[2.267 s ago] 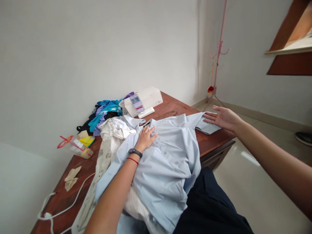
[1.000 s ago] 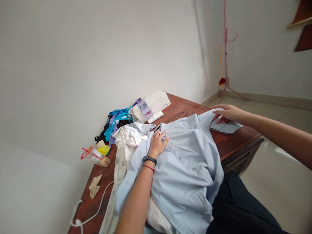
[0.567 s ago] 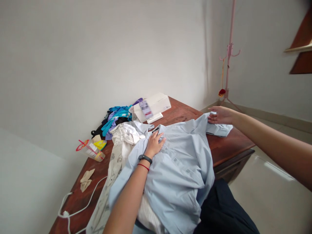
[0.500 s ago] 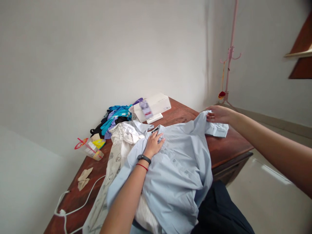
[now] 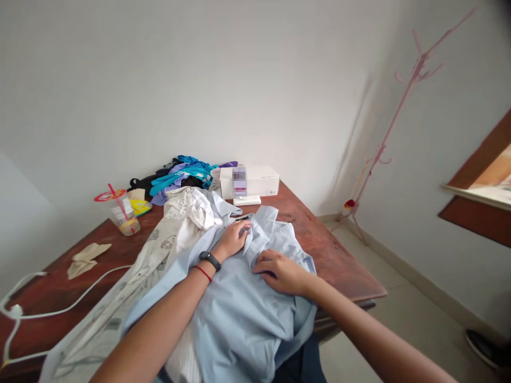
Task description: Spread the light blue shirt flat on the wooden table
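A light blue button-up shirt (image 5: 239, 303) lies spread and wrinkled at the near side of the table, its lower part hanging over the edge. My left hand (image 5: 235, 238), with a black band on the wrist, is closed on the shirt's cloth by the collar. To the right and slightly nearer, my right hand (image 5: 283, 271) has curled fingers holding the shirt's front. The sleeve on the right is folded inward and partly bunched beyond my right hand. Beneath the shirt, a white patterned cloth (image 5: 159, 242) runs along the left side.
On the wooden table (image 5: 339, 266) stand a white box (image 5: 263, 181), a pile of blue and black clothes (image 5: 187, 173) and a plastic cup with a straw (image 5: 124, 215). A white cable (image 5: 80, 308) and beige cloth (image 5: 85, 258) lie left. A pink coat stand (image 5: 393, 125) rises at right.
My right hand has come inward from the shirt's outstretched right sleeve to its front, and the sleeve has folded in with it. My left hand stays by the collar. The view has turned.
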The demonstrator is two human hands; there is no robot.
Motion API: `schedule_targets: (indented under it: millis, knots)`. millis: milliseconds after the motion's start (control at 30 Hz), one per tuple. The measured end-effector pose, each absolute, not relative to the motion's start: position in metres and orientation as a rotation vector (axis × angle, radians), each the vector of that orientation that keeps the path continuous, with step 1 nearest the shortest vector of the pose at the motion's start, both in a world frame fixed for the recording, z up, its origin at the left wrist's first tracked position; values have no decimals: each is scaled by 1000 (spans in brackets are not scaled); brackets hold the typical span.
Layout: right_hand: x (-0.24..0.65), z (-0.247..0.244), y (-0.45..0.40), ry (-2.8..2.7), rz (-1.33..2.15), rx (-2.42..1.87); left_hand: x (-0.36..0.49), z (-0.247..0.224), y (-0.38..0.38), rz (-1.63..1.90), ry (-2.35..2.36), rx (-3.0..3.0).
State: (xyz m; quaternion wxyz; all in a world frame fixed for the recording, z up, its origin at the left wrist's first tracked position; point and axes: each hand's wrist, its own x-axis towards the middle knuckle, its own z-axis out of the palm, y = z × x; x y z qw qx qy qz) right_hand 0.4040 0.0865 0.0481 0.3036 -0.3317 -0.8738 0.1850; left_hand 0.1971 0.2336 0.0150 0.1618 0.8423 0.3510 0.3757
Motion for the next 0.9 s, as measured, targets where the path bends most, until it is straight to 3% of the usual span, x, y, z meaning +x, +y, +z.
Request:
schedule_targets:
  millis: [600, 900]
  knots:
    - [424, 23, 90, -1950, 675, -1201, 199, 9, 231, 1060, 997, 2214]
    - [424, 23, 88, -1962, 695, -1221, 195, 12, 237, 1320, 1161, 2149]
